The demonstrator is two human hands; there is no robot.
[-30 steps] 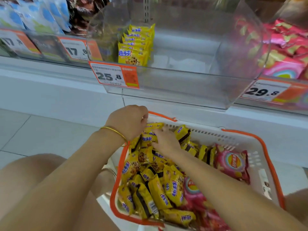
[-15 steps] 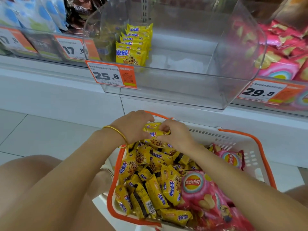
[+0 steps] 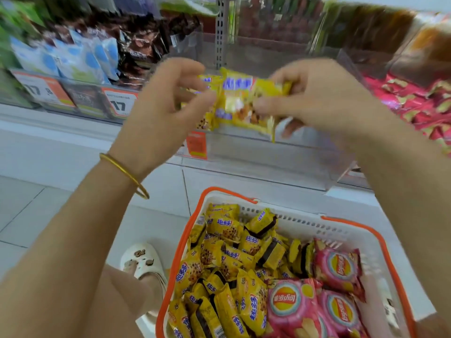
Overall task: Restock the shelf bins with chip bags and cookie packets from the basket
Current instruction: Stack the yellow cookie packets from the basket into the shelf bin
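Both hands are raised in front of the clear shelf bin (image 3: 268, 164), holding a bunch of yellow cookie packets (image 3: 244, 103) between them. My left hand (image 3: 161, 113) pinches the left side of the bunch. My right hand (image 3: 319, 101) grips the right side. Below stands the white basket with an orange rim (image 3: 305, 223), full of yellow cookie packets (image 3: 227, 264) on the left and pink chip bags (image 3: 336, 269) on the right. The picture is blurred by motion.
Pink chip bags (image 3: 415, 103) fill the bin to the right. Blue and dark snack bags (image 3: 80, 59) sit in bins to the left, behind orange price tags (image 3: 46, 90). A foot in a white clog (image 3: 144, 262) stands left of the basket on the tiled floor.
Both hands have risen out of the basket with a bunch of yellow cookie packets and now hold it up at the clear bin. The view has tilted upward.
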